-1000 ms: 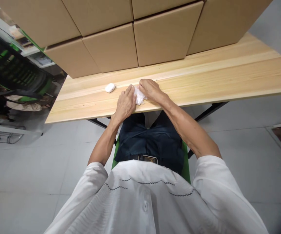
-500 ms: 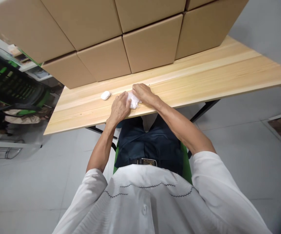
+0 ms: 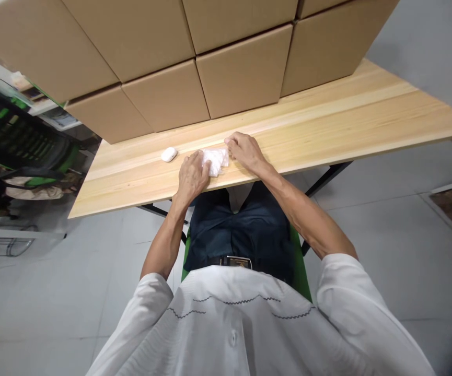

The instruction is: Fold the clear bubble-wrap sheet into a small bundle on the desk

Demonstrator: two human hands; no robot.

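A small piece of whitish, see-through bubble wrap (image 3: 215,160) lies folded on the wooden table (image 3: 327,122), close to its front edge. My left hand (image 3: 193,173) presses down on the wrap's left side, thumb on top and fingers closed over it. At the wrap's upper right corner, my right hand (image 3: 245,150) is curled with its fingertips pinched at the edge. Whether anything lies inside the wrap cannot be made out. Just left of my left hand sits a white, rounded earbud case (image 3: 169,154), which neither hand touches.
Stacked cardboard boxes (image 3: 243,70) stand along the back of the table like a wall. To the left is a dark mesh chair (image 3: 22,130) with green parts. My legs are under the table's front edge, and I sit on a green seat (image 3: 300,271).
My right hand has moved to the right, away from my left hand, and more of the wrap shows flat between them. The left hand stays nearly in place.
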